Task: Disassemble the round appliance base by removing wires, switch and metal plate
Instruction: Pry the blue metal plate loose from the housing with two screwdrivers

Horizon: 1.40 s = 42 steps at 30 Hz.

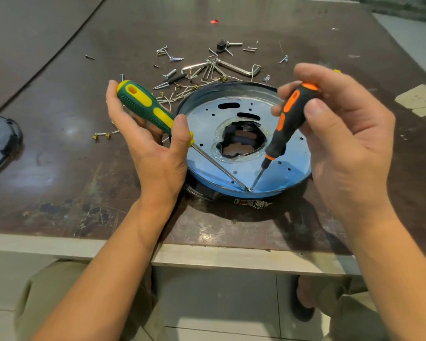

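Hands work over the round base [244, 153] on the worktop [59, 168]: left hand [153, 143] has its grip closed on a green screwdriver [148, 110], right hand [340, 134] on an orange one [289, 119]. Both tips meet at the near rim of the metal plate [288, 166]. Screws [167, 54] and wires [182, 93] lie behind.
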{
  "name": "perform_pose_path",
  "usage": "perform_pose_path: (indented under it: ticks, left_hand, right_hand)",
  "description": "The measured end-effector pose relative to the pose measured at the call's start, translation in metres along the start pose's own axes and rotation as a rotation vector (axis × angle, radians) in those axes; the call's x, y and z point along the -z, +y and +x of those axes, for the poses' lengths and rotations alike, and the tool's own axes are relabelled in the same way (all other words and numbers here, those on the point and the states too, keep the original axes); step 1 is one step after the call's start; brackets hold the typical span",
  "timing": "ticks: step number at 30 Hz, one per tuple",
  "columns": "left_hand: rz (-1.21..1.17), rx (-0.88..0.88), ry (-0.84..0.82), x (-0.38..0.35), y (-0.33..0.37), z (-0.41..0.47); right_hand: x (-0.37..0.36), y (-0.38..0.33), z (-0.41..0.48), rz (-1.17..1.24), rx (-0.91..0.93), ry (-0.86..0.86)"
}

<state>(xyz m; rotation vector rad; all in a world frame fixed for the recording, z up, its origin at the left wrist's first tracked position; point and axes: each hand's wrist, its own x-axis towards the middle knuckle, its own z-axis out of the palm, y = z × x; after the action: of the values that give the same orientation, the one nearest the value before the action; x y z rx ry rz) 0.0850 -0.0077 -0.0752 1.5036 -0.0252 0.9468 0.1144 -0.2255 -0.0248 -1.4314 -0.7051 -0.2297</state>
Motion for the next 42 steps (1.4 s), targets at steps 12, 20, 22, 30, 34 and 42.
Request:
perform_pose_path:
  ticks: [12,20,22,30,34,42]
  left_hand:
    - [-0.005,0.04,-0.017,0.0,0.003,0.0]
    - [0.002,0.035,-0.014,0.0,0.001,0.0]
    - [-0.003,0.019,-0.01,0.0,0.0,0.0]
    - [-0.027,0.029,-0.021,0.0,-0.001,0.0]
    - [-0.032,0.03,-0.018,0.0,-0.002,0.0]
    - [-0.023,0.025,-0.019,-0.001,-0.001,0.0]
  right_hand:
    - [-0.006,-0.003,-0.003,-0.043,-0.017,-0.046]
    - [-0.005,-0.008,0.0,-0.189,0.063,-0.07]
    - [-0.003,-0.008,-0.001,-0.133,0.026,-0.093]
    - [-0.006,-0.013,0.001,-0.149,0.045,-0.033]
    - [0.0,-0.009,0.001,-0.07,-0.039,-0.03]
    - [-0.013,-0.01,-0.002,-0.116,0.056,-0.087]
